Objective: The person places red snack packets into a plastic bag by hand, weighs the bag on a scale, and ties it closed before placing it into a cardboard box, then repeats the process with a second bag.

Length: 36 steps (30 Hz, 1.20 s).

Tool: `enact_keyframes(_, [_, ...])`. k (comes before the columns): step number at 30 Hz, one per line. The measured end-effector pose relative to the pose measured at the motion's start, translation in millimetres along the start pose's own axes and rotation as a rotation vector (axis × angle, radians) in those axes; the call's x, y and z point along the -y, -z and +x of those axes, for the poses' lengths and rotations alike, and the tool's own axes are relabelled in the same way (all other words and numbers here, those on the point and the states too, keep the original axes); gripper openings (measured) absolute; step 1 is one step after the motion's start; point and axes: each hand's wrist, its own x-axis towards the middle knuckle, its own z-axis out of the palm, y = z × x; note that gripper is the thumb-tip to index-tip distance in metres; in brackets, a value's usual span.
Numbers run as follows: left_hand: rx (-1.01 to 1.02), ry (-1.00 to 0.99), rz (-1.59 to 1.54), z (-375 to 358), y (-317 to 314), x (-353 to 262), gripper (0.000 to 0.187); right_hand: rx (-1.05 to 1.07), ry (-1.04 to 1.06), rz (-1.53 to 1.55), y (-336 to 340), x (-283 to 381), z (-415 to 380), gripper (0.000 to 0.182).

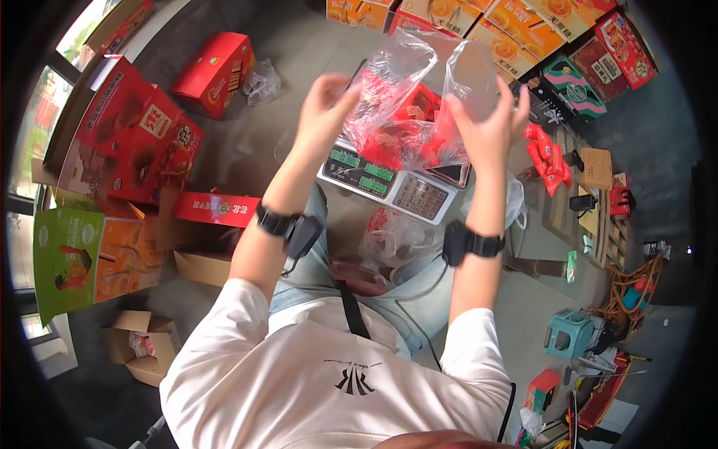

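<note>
A clear plastic bag (400, 63) of red-wrapped packets (396, 142) rests on a digital scale (389, 183), its two handle loops standing up. On the bag's left side is my left hand (326, 108), blurred, with curved fingers and the thumb apart from them. My right hand (488, 123) is at the right handle loop, thumb and fingers spread wide and the plastic right beside them. Green digits light the scale's display, and a keypad (420, 196) sits to its right. Below the scale, between my legs, lies another clear bag (396, 238) with something red inside.
Red cartons (134, 127) and a green carton (67, 251) stand at the left. A red box (215, 75) is farther back. Orange boxes (516, 34) are stacked at the far side. At right are a red bag (548, 159), a wooden pallet (598, 213) and a teal stool (568, 333).
</note>
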Motion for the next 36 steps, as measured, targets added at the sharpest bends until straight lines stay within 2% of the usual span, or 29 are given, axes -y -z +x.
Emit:
enact_keyframes(2, [0.036, -0.275, 0.420, 22.9, -28.1, -10.9, 0.050, 0.173, 0.038, -0.379, -19.0, 5.7, 18.6, 0.043])
enact_keyframes(3, [0.033, -0.413, 0.639, 29.5, -39.4, -17.3, 0.054, 0.153, 0.089, -0.315, -31.8, -8.6, 21.1, 0.025])
enact_keyframes(4, [0.010, -0.429, 0.631, 33.1, -45.4, -16.3, 0.054, 0.139, 0.113, -0.310, -37.2, -13.8, 16.7, 0.025])
enact_keyframes(6, [0.086, -0.603, 1.011, 46.9, -56.3, -1.5, 0.046, 0.099, 0.047, -0.124, -38.1, -19.8, 13.6, 0.019])
enact_keyframes(8, [0.224, -0.638, 0.953, 52.1, -59.3, 7.5, 0.021, 0.027, 0.056, 0.035, -28.6, -13.1, 6.8, 0.015])
enact_keyframes(10, [0.119, -0.679, 0.665, 45.4, -60.9, 0.4, 0.015, -0.004, 0.143, 0.106, -11.4, -4.3, 1.9, 0.016])
enact_keyframes(12, [0.079, -0.718, 0.570, 39.7, -59.3, -11.1, 0.015, -0.038, 0.201, 0.174, -6.1, 0.3, 7.4, 0.018])
enact_keyframes(14, [0.051, -0.742, 0.474, 38.2, -59.2, -23.5, 0.015, 0.063, 0.174, 0.457, -0.1, 3.1, 12.7, 0.019])
enact_keyframes(15, [0.031, -0.735, 0.390, 37.4, -59.6, -29.1, 0.016, 0.075, 0.150, 0.621, -1.5, 6.8, 15.9, 0.017])
enact_keyframes(16, [0.010, -0.727, 0.306, 36.4, -59.7, -34.0, 0.018, 0.073, 0.149, 0.621, -1.7, 6.3, 18.2, 0.017])
enact_keyframes(17, [0.011, -0.728, 0.306, 35.4, -59.1, -38.6, 0.018, 0.155, 0.034, 0.692, -1.6, 5.2, 20.3, 0.017])
enact_keyframes(18, [0.061, -0.629, 0.141, 35.2, -58.0, -44.0, 0.018, 0.235, -0.080, 0.763, -1.8, 4.7, 22.7, 0.018])
enact_keyframes(19, [0.112, -0.529, -0.019, 35.6, -56.4, -48.0, 0.019, 0.171, -0.103, 0.783, -7.3, 0.0, 20.3, 0.019])
enact_keyframes(20, [0.117, -0.533, -0.013, 35.3, -54.8, -49.2, 0.019, 0.163, -0.104, 0.788, -8.4, -1.4, 16.8, 0.019])
enact_keyframes(22, [0.178, -0.253, -0.239, 33.2, -52.5, -49.2, 0.020, 0.155, -0.324, 1.077, -7.2, 1.8, 6.8, 0.020])
enact_keyframes(25, [0.217, -0.183, -0.338, 22.3, -59.0, -35.2, 0.021, 0.127, -0.412, 1.058, -5.8, 11.9, -22.0, 0.021])
enact_keyframes(28, [0.347, -0.143, -0.283, -3.8, -63.7, -27.4, 0.019, 0.053, -0.384, 0.789, -5.9, 16.0, -62.8, 0.020])
enact_keyframes(30, [0.362, -0.083, -0.181, -23.8, -66.9, -24.0, 0.015, 0.089, -0.379, 0.677, -2.1, 11.6, -86.7, 0.021])
enact_keyframes(32, [0.424, -0.065, -0.155, -34.5, -66.7, -8.9, 0.012, 0.059, -0.432, 0.736, -5.0, 9.5, -102.4, 0.023])
enact_keyframes(36, [0.521, 0.040, -0.248, -52.0, -67.2, -3.5, 0.012, 0.159, -0.506, 0.824, -2.6, 20.6, -107.8, 0.029])
